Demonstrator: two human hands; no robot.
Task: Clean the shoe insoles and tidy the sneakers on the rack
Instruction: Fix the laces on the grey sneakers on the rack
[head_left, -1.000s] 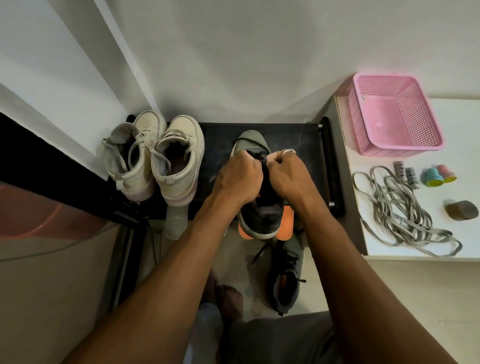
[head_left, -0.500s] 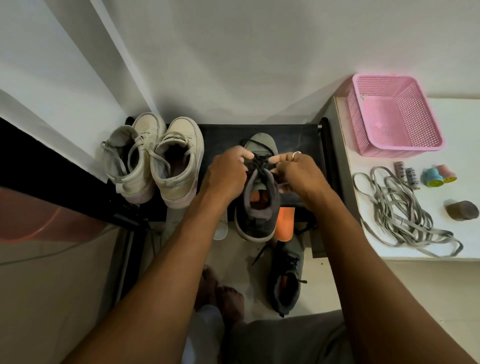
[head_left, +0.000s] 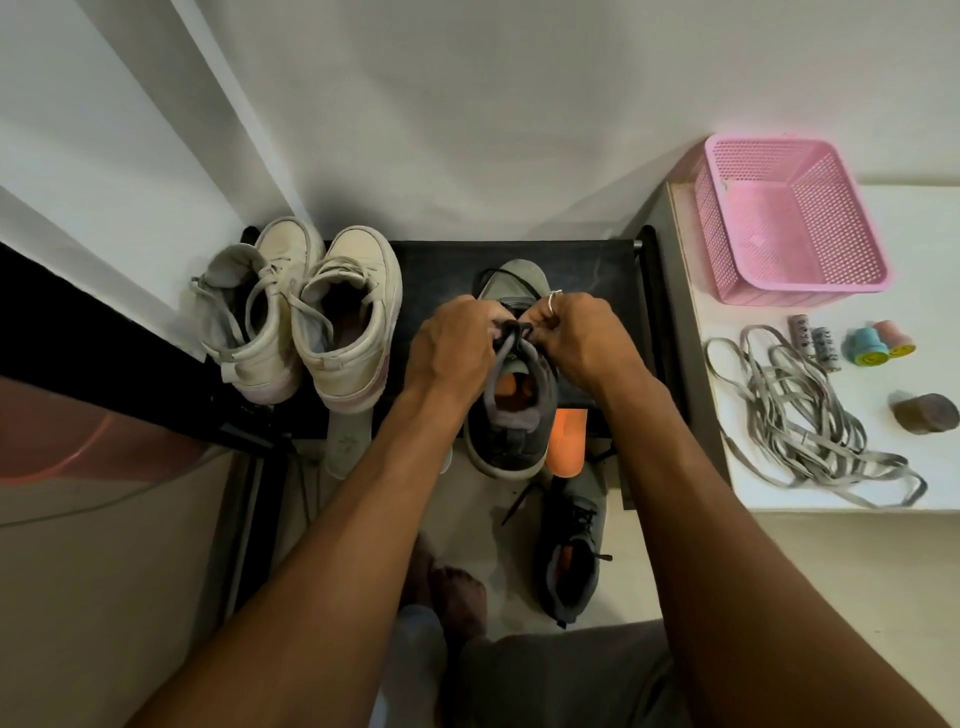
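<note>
Moved up off the shoe's mouth since a second ago: left hand (head_left: 457, 348) and right hand (head_left: 582, 343), now meeting at the top of the tongue of a grey sneaker (head_left: 511, 431) on the black rack (head_left: 441, 265). Fingers of both curled, pinching the dark lace (head_left: 511, 328) at what looks like a knot. Orange showing inside the shoe, so probably an insole already back in. Just beside its heel, a loose orange insole (head_left: 569, 441) poking over the rack's front edge. To the left, a cream high-top pair (head_left: 296, 312) standing on the rack, with a pale insole (head_left: 347, 441) jutting out beneath. Down on the floor, a matching grey sneaker (head_left: 569, 561), not yet shelved. Judged roughly midway: one lace being tied, with the floor shoe and two loose insoles left to sort.
</note>
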